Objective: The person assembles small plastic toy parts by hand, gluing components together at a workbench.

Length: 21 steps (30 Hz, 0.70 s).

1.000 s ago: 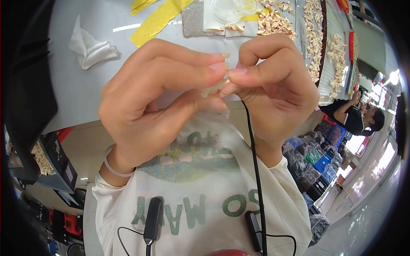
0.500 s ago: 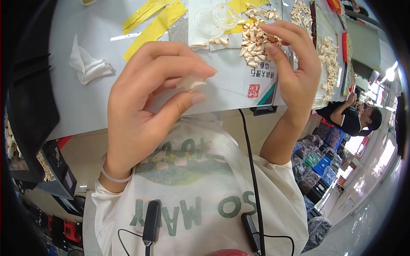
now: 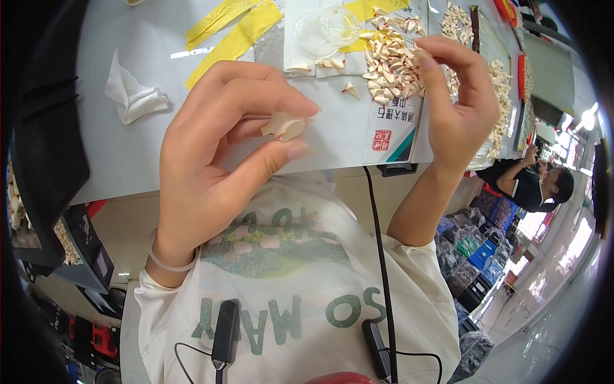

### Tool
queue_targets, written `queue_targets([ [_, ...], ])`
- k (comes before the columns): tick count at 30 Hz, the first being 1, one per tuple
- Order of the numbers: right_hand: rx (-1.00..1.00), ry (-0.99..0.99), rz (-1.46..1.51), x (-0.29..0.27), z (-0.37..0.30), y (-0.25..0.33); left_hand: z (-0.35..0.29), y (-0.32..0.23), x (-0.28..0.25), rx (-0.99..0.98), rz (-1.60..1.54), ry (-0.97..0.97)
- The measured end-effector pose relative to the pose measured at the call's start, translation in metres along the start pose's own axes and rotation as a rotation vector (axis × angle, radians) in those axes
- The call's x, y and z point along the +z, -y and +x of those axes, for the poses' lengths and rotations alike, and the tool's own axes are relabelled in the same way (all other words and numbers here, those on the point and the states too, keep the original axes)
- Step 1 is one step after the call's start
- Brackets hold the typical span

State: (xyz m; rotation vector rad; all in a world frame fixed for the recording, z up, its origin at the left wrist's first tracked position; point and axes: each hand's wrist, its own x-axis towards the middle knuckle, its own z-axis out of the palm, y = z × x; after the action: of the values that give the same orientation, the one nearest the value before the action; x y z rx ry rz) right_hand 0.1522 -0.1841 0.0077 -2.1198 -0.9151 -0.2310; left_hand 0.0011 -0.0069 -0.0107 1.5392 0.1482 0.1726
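My left hand (image 3: 217,144) is raised over the table's near edge, thumb and forefinger pinching a small cream, partly see-through piece (image 3: 286,127) with a tiny red mark. My right hand (image 3: 457,96) is at the right edge of a pile of small cream, pointed pieces with red marks (image 3: 391,67). Its thumb and forefinger come close together; what lies between them, if anything, I cannot make out. One loose piece (image 3: 350,89) lies left of the pile, between my two hands.
Clear round plastic lids (image 3: 326,32) and yellow tape strips (image 3: 233,41) are at the far side. A crumpled white cloth (image 3: 133,96) lies at left. More cream pieces (image 3: 499,105) sit beyond my right hand. A black cable (image 3: 374,224) hangs over the near edge.
My right hand has moved right across the pile, its thumb and forefinger closer together. A loose piece now lies left of the pile. The piece in my left hand has turned slightly.
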Motion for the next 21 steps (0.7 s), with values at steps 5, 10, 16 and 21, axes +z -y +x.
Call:
queue_targets([
  [5,0.141,-0.056,0.320,-0.003,-0.007,0.008,0.000,0.004,0.001,0.085,-0.064,-0.047],
  [10,0.222,-0.040,0.477,-0.006,-0.013,0.011,0.000,0.006,0.000,0.080,-0.159,-0.012],
  [16,0.202,-0.077,0.569,0.004,-0.019,0.011,0.000,0.003,0.004,0.067,-0.407,-0.112],
  [21,0.348,-0.005,0.765,0.003,-0.026,0.014,0.000,0.002,-0.003,0.051,-0.489,-0.110],
])
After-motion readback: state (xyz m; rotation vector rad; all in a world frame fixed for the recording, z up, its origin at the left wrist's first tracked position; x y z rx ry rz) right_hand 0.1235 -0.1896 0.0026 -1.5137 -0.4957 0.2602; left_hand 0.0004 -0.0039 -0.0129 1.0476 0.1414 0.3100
